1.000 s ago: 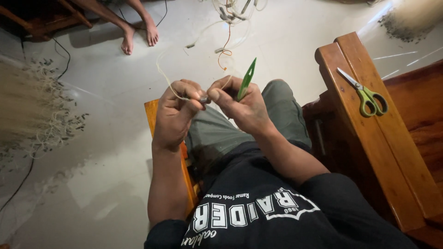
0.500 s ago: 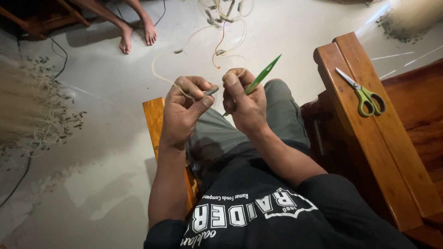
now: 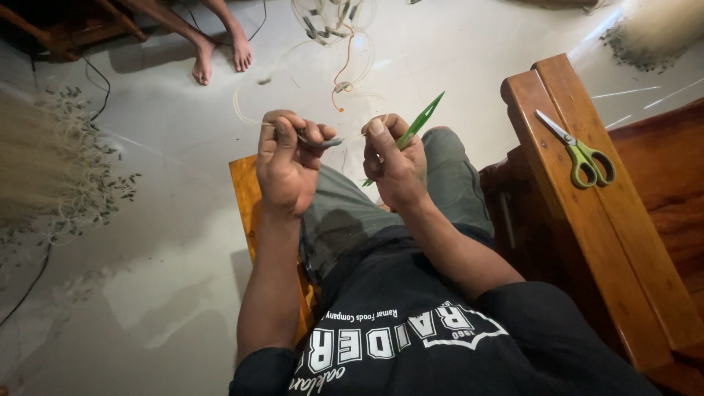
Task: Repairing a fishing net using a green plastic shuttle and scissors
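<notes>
Head view, read from the left: a pale heap of fine fibre netting (image 3: 37, 161) lies spread on the grey floor (image 3: 147, 293), dark specks scattered along its edge, well apart from the person. Farther up, another person's bare feet (image 3: 220, 55) rest on the floor beside dark wooden furniture. Nearer centre, the left hand (image 3: 287, 167) is closed, thumb and fingers pinching a small grey piece (image 3: 328, 143) with a thin pale line (image 3: 246, 110) looping up and away from it; the pinch looks meant to keep the line taut and steady at chest height. Just beside it, the right hand (image 3: 396, 165) is closed around a slim green plastic netting needle (image 3: 416, 126), tip pointing up and right, held like a pen, probably so the point can be guided finely. Both hands hover over the lap, close together but not touching. Beyond them a tangle of clear line with small orange and dark bits (image 3: 334, 29) lies on the floor. Under the left thigh an orange-brown wooden seat edge (image 3: 243, 191) shows. At right, green-handled scissors (image 3: 583, 154) lie closed on the brown wooden worktop (image 3: 623, 257), within easy reach of the right hand.
</notes>
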